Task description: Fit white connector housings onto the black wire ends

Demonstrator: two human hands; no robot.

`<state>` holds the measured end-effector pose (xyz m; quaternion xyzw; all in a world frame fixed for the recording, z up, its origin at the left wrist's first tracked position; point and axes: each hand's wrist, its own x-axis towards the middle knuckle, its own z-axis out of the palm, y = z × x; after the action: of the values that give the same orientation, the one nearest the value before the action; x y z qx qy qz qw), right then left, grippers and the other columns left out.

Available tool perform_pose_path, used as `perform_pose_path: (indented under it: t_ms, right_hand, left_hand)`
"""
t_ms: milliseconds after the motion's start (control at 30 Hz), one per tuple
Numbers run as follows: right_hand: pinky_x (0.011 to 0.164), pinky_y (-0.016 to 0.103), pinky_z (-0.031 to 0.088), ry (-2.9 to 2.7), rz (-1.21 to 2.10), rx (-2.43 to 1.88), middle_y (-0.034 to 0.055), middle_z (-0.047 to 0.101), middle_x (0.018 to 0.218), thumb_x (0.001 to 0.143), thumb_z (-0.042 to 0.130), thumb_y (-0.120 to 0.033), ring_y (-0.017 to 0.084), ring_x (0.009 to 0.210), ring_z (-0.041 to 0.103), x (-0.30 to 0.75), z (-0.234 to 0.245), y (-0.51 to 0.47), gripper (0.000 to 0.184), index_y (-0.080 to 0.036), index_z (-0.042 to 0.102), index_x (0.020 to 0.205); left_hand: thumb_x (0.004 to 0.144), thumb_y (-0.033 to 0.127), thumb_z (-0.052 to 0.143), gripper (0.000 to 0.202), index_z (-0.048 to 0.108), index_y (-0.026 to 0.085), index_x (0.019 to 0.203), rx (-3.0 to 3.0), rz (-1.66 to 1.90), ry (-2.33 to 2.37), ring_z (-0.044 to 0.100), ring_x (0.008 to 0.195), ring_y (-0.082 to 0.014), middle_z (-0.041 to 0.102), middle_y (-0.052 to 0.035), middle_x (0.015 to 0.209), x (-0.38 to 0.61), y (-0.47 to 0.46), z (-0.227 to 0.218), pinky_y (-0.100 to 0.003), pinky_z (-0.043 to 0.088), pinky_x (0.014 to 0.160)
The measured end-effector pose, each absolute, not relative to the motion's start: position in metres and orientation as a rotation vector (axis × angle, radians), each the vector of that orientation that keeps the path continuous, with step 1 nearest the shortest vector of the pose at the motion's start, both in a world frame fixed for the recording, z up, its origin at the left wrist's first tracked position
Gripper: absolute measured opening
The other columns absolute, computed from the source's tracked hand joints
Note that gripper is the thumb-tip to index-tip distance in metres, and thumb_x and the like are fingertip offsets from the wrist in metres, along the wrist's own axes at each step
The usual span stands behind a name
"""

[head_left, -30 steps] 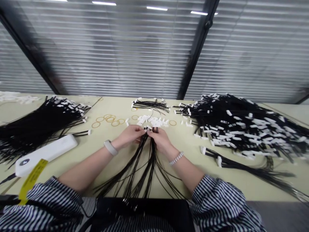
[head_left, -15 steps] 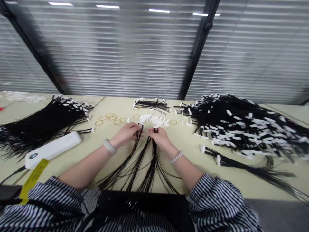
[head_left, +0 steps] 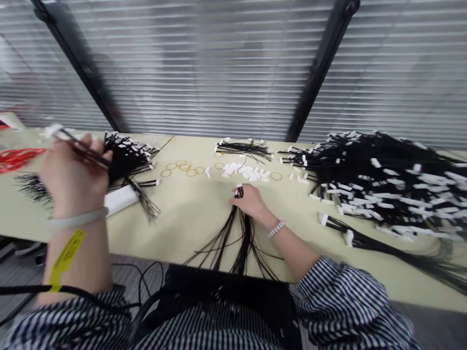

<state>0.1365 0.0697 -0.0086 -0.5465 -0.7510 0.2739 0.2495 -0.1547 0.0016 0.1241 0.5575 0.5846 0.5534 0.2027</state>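
Observation:
My left hand point(head_left: 75, 172) is raised at the left, close to the camera. It is closed on a black wire harness point(head_left: 87, 154) whose white connector end sticks out past the fingers, a little blurred; the loose wire tails hang off to the right. At the middle of the table my right hand point(head_left: 249, 200) pinches a bundle of black wires point(head_left: 245, 238) just below their connector end. The tails of that bundle fan out toward the table's front edge. Beyond the right hand lie loose white connectors point(head_left: 246, 171).
A large heap of black wires with white connectors point(head_left: 386, 180) covers the right side, with a separate bundle point(head_left: 379, 248) in front. Rubber bands point(head_left: 184, 166) and a small wire pile point(head_left: 244, 147) lie farther back. A white device point(head_left: 121, 199), another wire pile point(head_left: 126, 155) and red plastic point(head_left: 20, 159) are left.
My left hand has moved from the middle to the far left and up, carrying a wire harness away from the right hand. My right hand still holds its bundle. The view has shifted left.

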Motion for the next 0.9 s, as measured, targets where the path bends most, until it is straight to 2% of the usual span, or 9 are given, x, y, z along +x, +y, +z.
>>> perform_pose_path:
  t_ms: [33, 67, 133, 300, 400, 600, 733, 800, 900]
  right_hand:
    - [0.080, 0.037, 0.048, -2.013, 0.730, -1.504, 0.0062, 0.058, 0.103, 0.086, 0.052, -0.032, 0.016, 0.092, 0.057, 0.137, -0.009, 0.071, 0.026, -0.013, 0.056, 0.103]
    - [0.080, 0.038, 0.048, -1.978, 0.718, -1.518, 0.0063, 0.058, 0.104, 0.086, 0.052, -0.032, 0.017, 0.093, 0.057, 0.136, -0.010, 0.073, 0.026, -0.013, 0.056, 0.103]
    - [0.080, 0.038, 0.048, -1.910, 0.710, -1.541, 0.0065, 0.057, 0.105, 0.086, 0.052, -0.032, 0.017, 0.093, 0.057, 0.134, -0.010, 0.076, 0.027, -0.013, 0.055, 0.105]
    - [0.077, 0.036, 0.049, -1.767, 0.757, -1.579, 0.0065, 0.057, 0.105, 0.086, 0.052, -0.032, 0.016, 0.090, 0.057, 0.130, -0.014, 0.081, 0.029, -0.013, 0.054, 0.108]
    - [0.075, 0.035, 0.050, -1.719, 0.823, -1.558, 0.0061, 0.058, 0.102, 0.086, 0.052, -0.032, 0.015, 0.087, 0.058, 0.130, -0.017, 0.082, 0.028, -0.013, 0.054, 0.106]
    - [0.076, 0.036, 0.050, -1.557, 0.953, -1.498, 0.0063, 0.058, 0.103, 0.086, 0.052, -0.032, 0.016, 0.088, 0.058, 0.132, -0.024, 0.084, 0.029, -0.013, 0.054, 0.108]
    - [0.075, 0.035, 0.050, -1.413, 1.067, -1.409, 0.0066, 0.057, 0.105, 0.087, 0.051, -0.032, 0.016, 0.088, 0.058, 0.133, -0.025, 0.084, 0.030, -0.014, 0.053, 0.110]
    - [0.072, 0.033, 0.051, -1.338, 1.152, -1.349, 0.0060, 0.057, 0.102, 0.087, 0.051, -0.031, 0.015, 0.085, 0.058, 0.133, -0.022, 0.081, 0.029, -0.013, 0.053, 0.109]
    - [0.064, 0.028, 0.051, -1.242, 1.308, -1.229, 0.0048, 0.059, 0.095, 0.086, 0.052, -0.028, 0.012, 0.075, 0.058, 0.140, -0.007, 0.073, 0.024, -0.012, 0.054, 0.105]
  left_hand:
    - [0.089, 0.028, 0.016, 0.033, 0.036, 0.019, 0.065, 1.227, 1.964, 1.511, 0.054, 0.060, -0.0047, 0.050, 0.0032, 0.059, -0.151, -0.010, 0.134, -0.018, 0.034, 0.043]
    - [0.089, 0.022, 0.031, 0.025, 0.042, 0.019, 0.066, 0.965, 2.048, 1.412, 0.050, 0.053, -0.0030, 0.049, 0.0049, 0.058, -0.144, -0.021, 0.143, -0.014, 0.035, 0.040]
    - [0.088, 0.023, 0.043, 0.022, 0.049, 0.021, 0.067, 0.771, 1.768, 1.325, 0.044, 0.043, -0.0036, 0.049, 0.0053, 0.055, -0.125, -0.034, 0.152, -0.012, 0.038, 0.035]
    - [0.087, 0.017, 0.036, 0.024, 0.054, 0.016, 0.072, 0.958, 1.091, 1.495, 0.051, 0.045, -0.0060, 0.056, -0.0014, 0.062, -0.091, -0.018, 0.115, -0.015, 0.047, 0.041]
    - [0.085, 0.017, 0.038, 0.021, 0.054, 0.014, 0.071, 1.138, 0.981, 1.616, 0.061, 0.058, -0.0109, 0.062, -0.0056, 0.068, -0.089, 0.010, 0.071, -0.022, 0.053, 0.057]
    - [0.077, 0.034, 0.050, 0.024, 0.056, 0.015, 0.064, 1.663, 0.786, 1.992, 0.062, 0.080, -0.0253, 0.065, -0.0090, 0.069, -0.094, 0.054, 0.025, -0.032, 0.046, 0.070]
    - [0.077, 0.038, 0.050, 0.034, 0.058, 0.012, 0.098, 1.985, 0.646, 2.109, 0.055, 0.102, -0.0321, 0.062, -0.0176, 0.103, -0.083, 0.058, 0.031, -0.039, 0.041, 0.082]
    - [0.080, 0.041, 0.046, 0.041, 0.053, 0.014, 0.109, 2.141, 0.553, 2.053, 0.056, 0.102, -0.0298, 0.060, -0.0162, 0.108, -0.070, 0.053, 0.033, -0.038, 0.041, 0.083]
    - [0.079, 0.053, 0.043, 0.045, 0.058, 0.015, 0.100, 2.307, 0.340, 1.896, 0.062, 0.085, -0.0276, 0.066, -0.0123, 0.089, -0.046, 0.041, 0.031, -0.035, 0.045, 0.073]
